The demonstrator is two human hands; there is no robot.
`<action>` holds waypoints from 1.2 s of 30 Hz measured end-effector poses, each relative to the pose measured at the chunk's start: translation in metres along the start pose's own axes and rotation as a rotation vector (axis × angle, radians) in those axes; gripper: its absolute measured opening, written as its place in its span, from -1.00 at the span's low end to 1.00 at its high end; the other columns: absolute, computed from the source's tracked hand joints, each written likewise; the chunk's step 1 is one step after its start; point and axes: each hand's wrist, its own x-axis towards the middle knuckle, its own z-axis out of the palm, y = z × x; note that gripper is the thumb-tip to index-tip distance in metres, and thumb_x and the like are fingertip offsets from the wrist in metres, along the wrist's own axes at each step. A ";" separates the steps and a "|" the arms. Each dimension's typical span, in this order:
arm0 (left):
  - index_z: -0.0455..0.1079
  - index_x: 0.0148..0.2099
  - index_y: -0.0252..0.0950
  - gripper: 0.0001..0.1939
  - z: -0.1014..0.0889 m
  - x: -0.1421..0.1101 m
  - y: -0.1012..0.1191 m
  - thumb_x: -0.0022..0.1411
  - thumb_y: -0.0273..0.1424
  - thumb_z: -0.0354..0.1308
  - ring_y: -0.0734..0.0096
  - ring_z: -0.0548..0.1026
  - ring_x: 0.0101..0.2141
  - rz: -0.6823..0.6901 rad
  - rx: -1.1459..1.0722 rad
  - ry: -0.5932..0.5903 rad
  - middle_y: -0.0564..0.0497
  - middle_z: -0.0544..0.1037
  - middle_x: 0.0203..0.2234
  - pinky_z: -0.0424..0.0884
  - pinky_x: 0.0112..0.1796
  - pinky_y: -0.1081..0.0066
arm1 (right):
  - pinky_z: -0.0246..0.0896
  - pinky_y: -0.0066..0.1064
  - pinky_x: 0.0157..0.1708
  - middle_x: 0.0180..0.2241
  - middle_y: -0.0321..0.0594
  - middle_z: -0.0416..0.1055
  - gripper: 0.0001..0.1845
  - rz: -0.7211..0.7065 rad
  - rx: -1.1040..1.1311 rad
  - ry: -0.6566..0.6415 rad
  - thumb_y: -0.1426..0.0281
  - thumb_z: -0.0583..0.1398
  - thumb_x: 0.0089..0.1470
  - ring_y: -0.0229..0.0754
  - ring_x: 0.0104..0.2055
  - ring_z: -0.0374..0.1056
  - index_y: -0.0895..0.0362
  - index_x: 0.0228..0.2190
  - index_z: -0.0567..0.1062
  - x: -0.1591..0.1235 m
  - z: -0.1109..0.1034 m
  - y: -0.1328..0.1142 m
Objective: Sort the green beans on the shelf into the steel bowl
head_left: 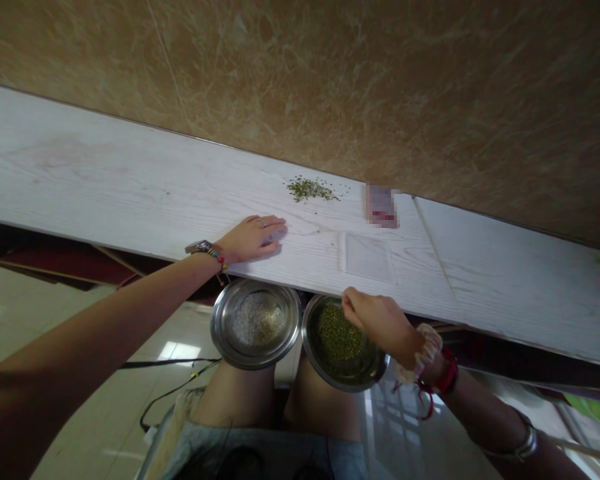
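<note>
My left hand (254,238) lies flat on the white wood-grain tabletop, fingers stretched out and nothing in it. My right hand (377,319) hovers over the right metal bowl (307,347) at the table's front edge. Its fingers are curled together, and whatever they may hold is hidden. Small green beans (339,337), like mung beans, fill the bottom of that bowl. Beside it, the left metal bowl (219,347) has white grains (257,320), like rice, inside. A loose scatter of green beans (310,189) lies on the table beyond my left hand.
A clear, shallow plastic tray or lid (367,257) lies on the white table (105,173). Behind it, near the wall (290,73), is a small blurred-out item (381,205). Both bowls rest above my legs (245,397). A dark cable (170,363) hangs at the left.
</note>
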 end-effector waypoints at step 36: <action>0.21 0.14 -0.27 -0.56 -0.003 -0.001 0.001 0.27 -0.23 -0.11 0.27 0.24 0.14 -0.002 0.021 0.009 -0.08 0.26 0.18 0.14 0.10 0.25 | 0.40 -0.29 -0.22 -0.13 0.09 0.48 -0.65 -0.334 -0.308 0.295 0.54 0.06 0.06 -0.06 -0.14 0.45 0.30 -0.09 0.41 0.029 0.001 0.084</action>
